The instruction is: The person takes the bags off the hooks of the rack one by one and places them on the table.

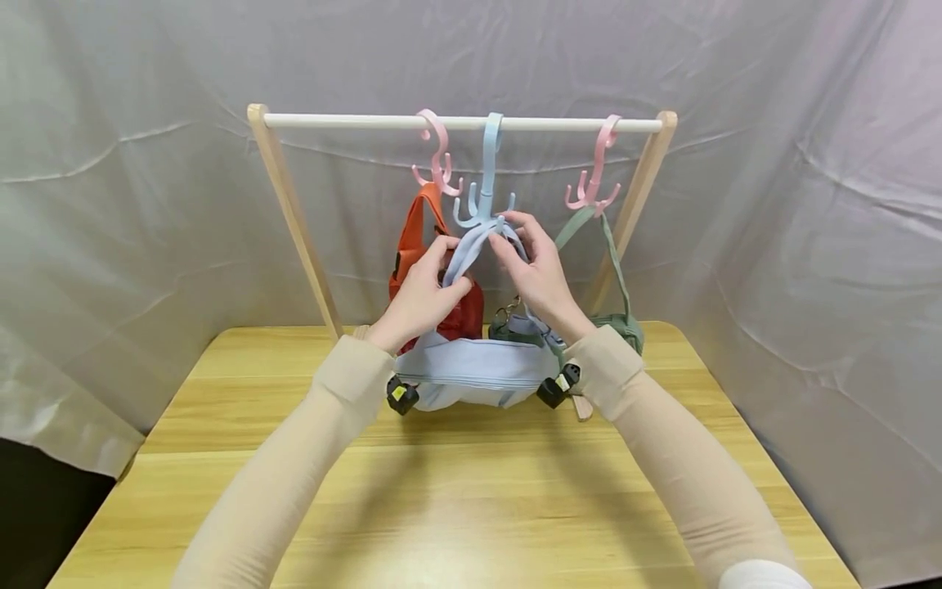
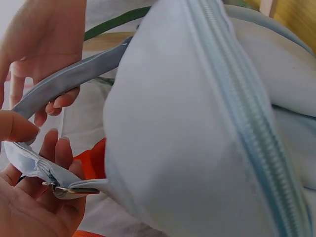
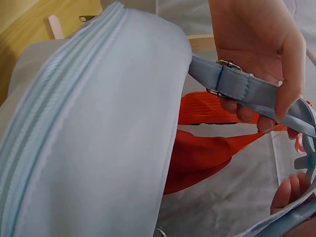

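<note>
At the blue hook [image 1: 489, 164], left hand [image 1: 425, 286] and right hand [image 1: 540, 274] pinch the pale-blue strap [image 1: 464, 254] between their fingers [image 1: 506, 252].

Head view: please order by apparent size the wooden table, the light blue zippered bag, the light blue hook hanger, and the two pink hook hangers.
1. Wooden table
2. Light blue zippered bag
3. Light blue hook hanger
4. Left pink hook hanger and right pink hook hanger: too alike to rank.
</note>
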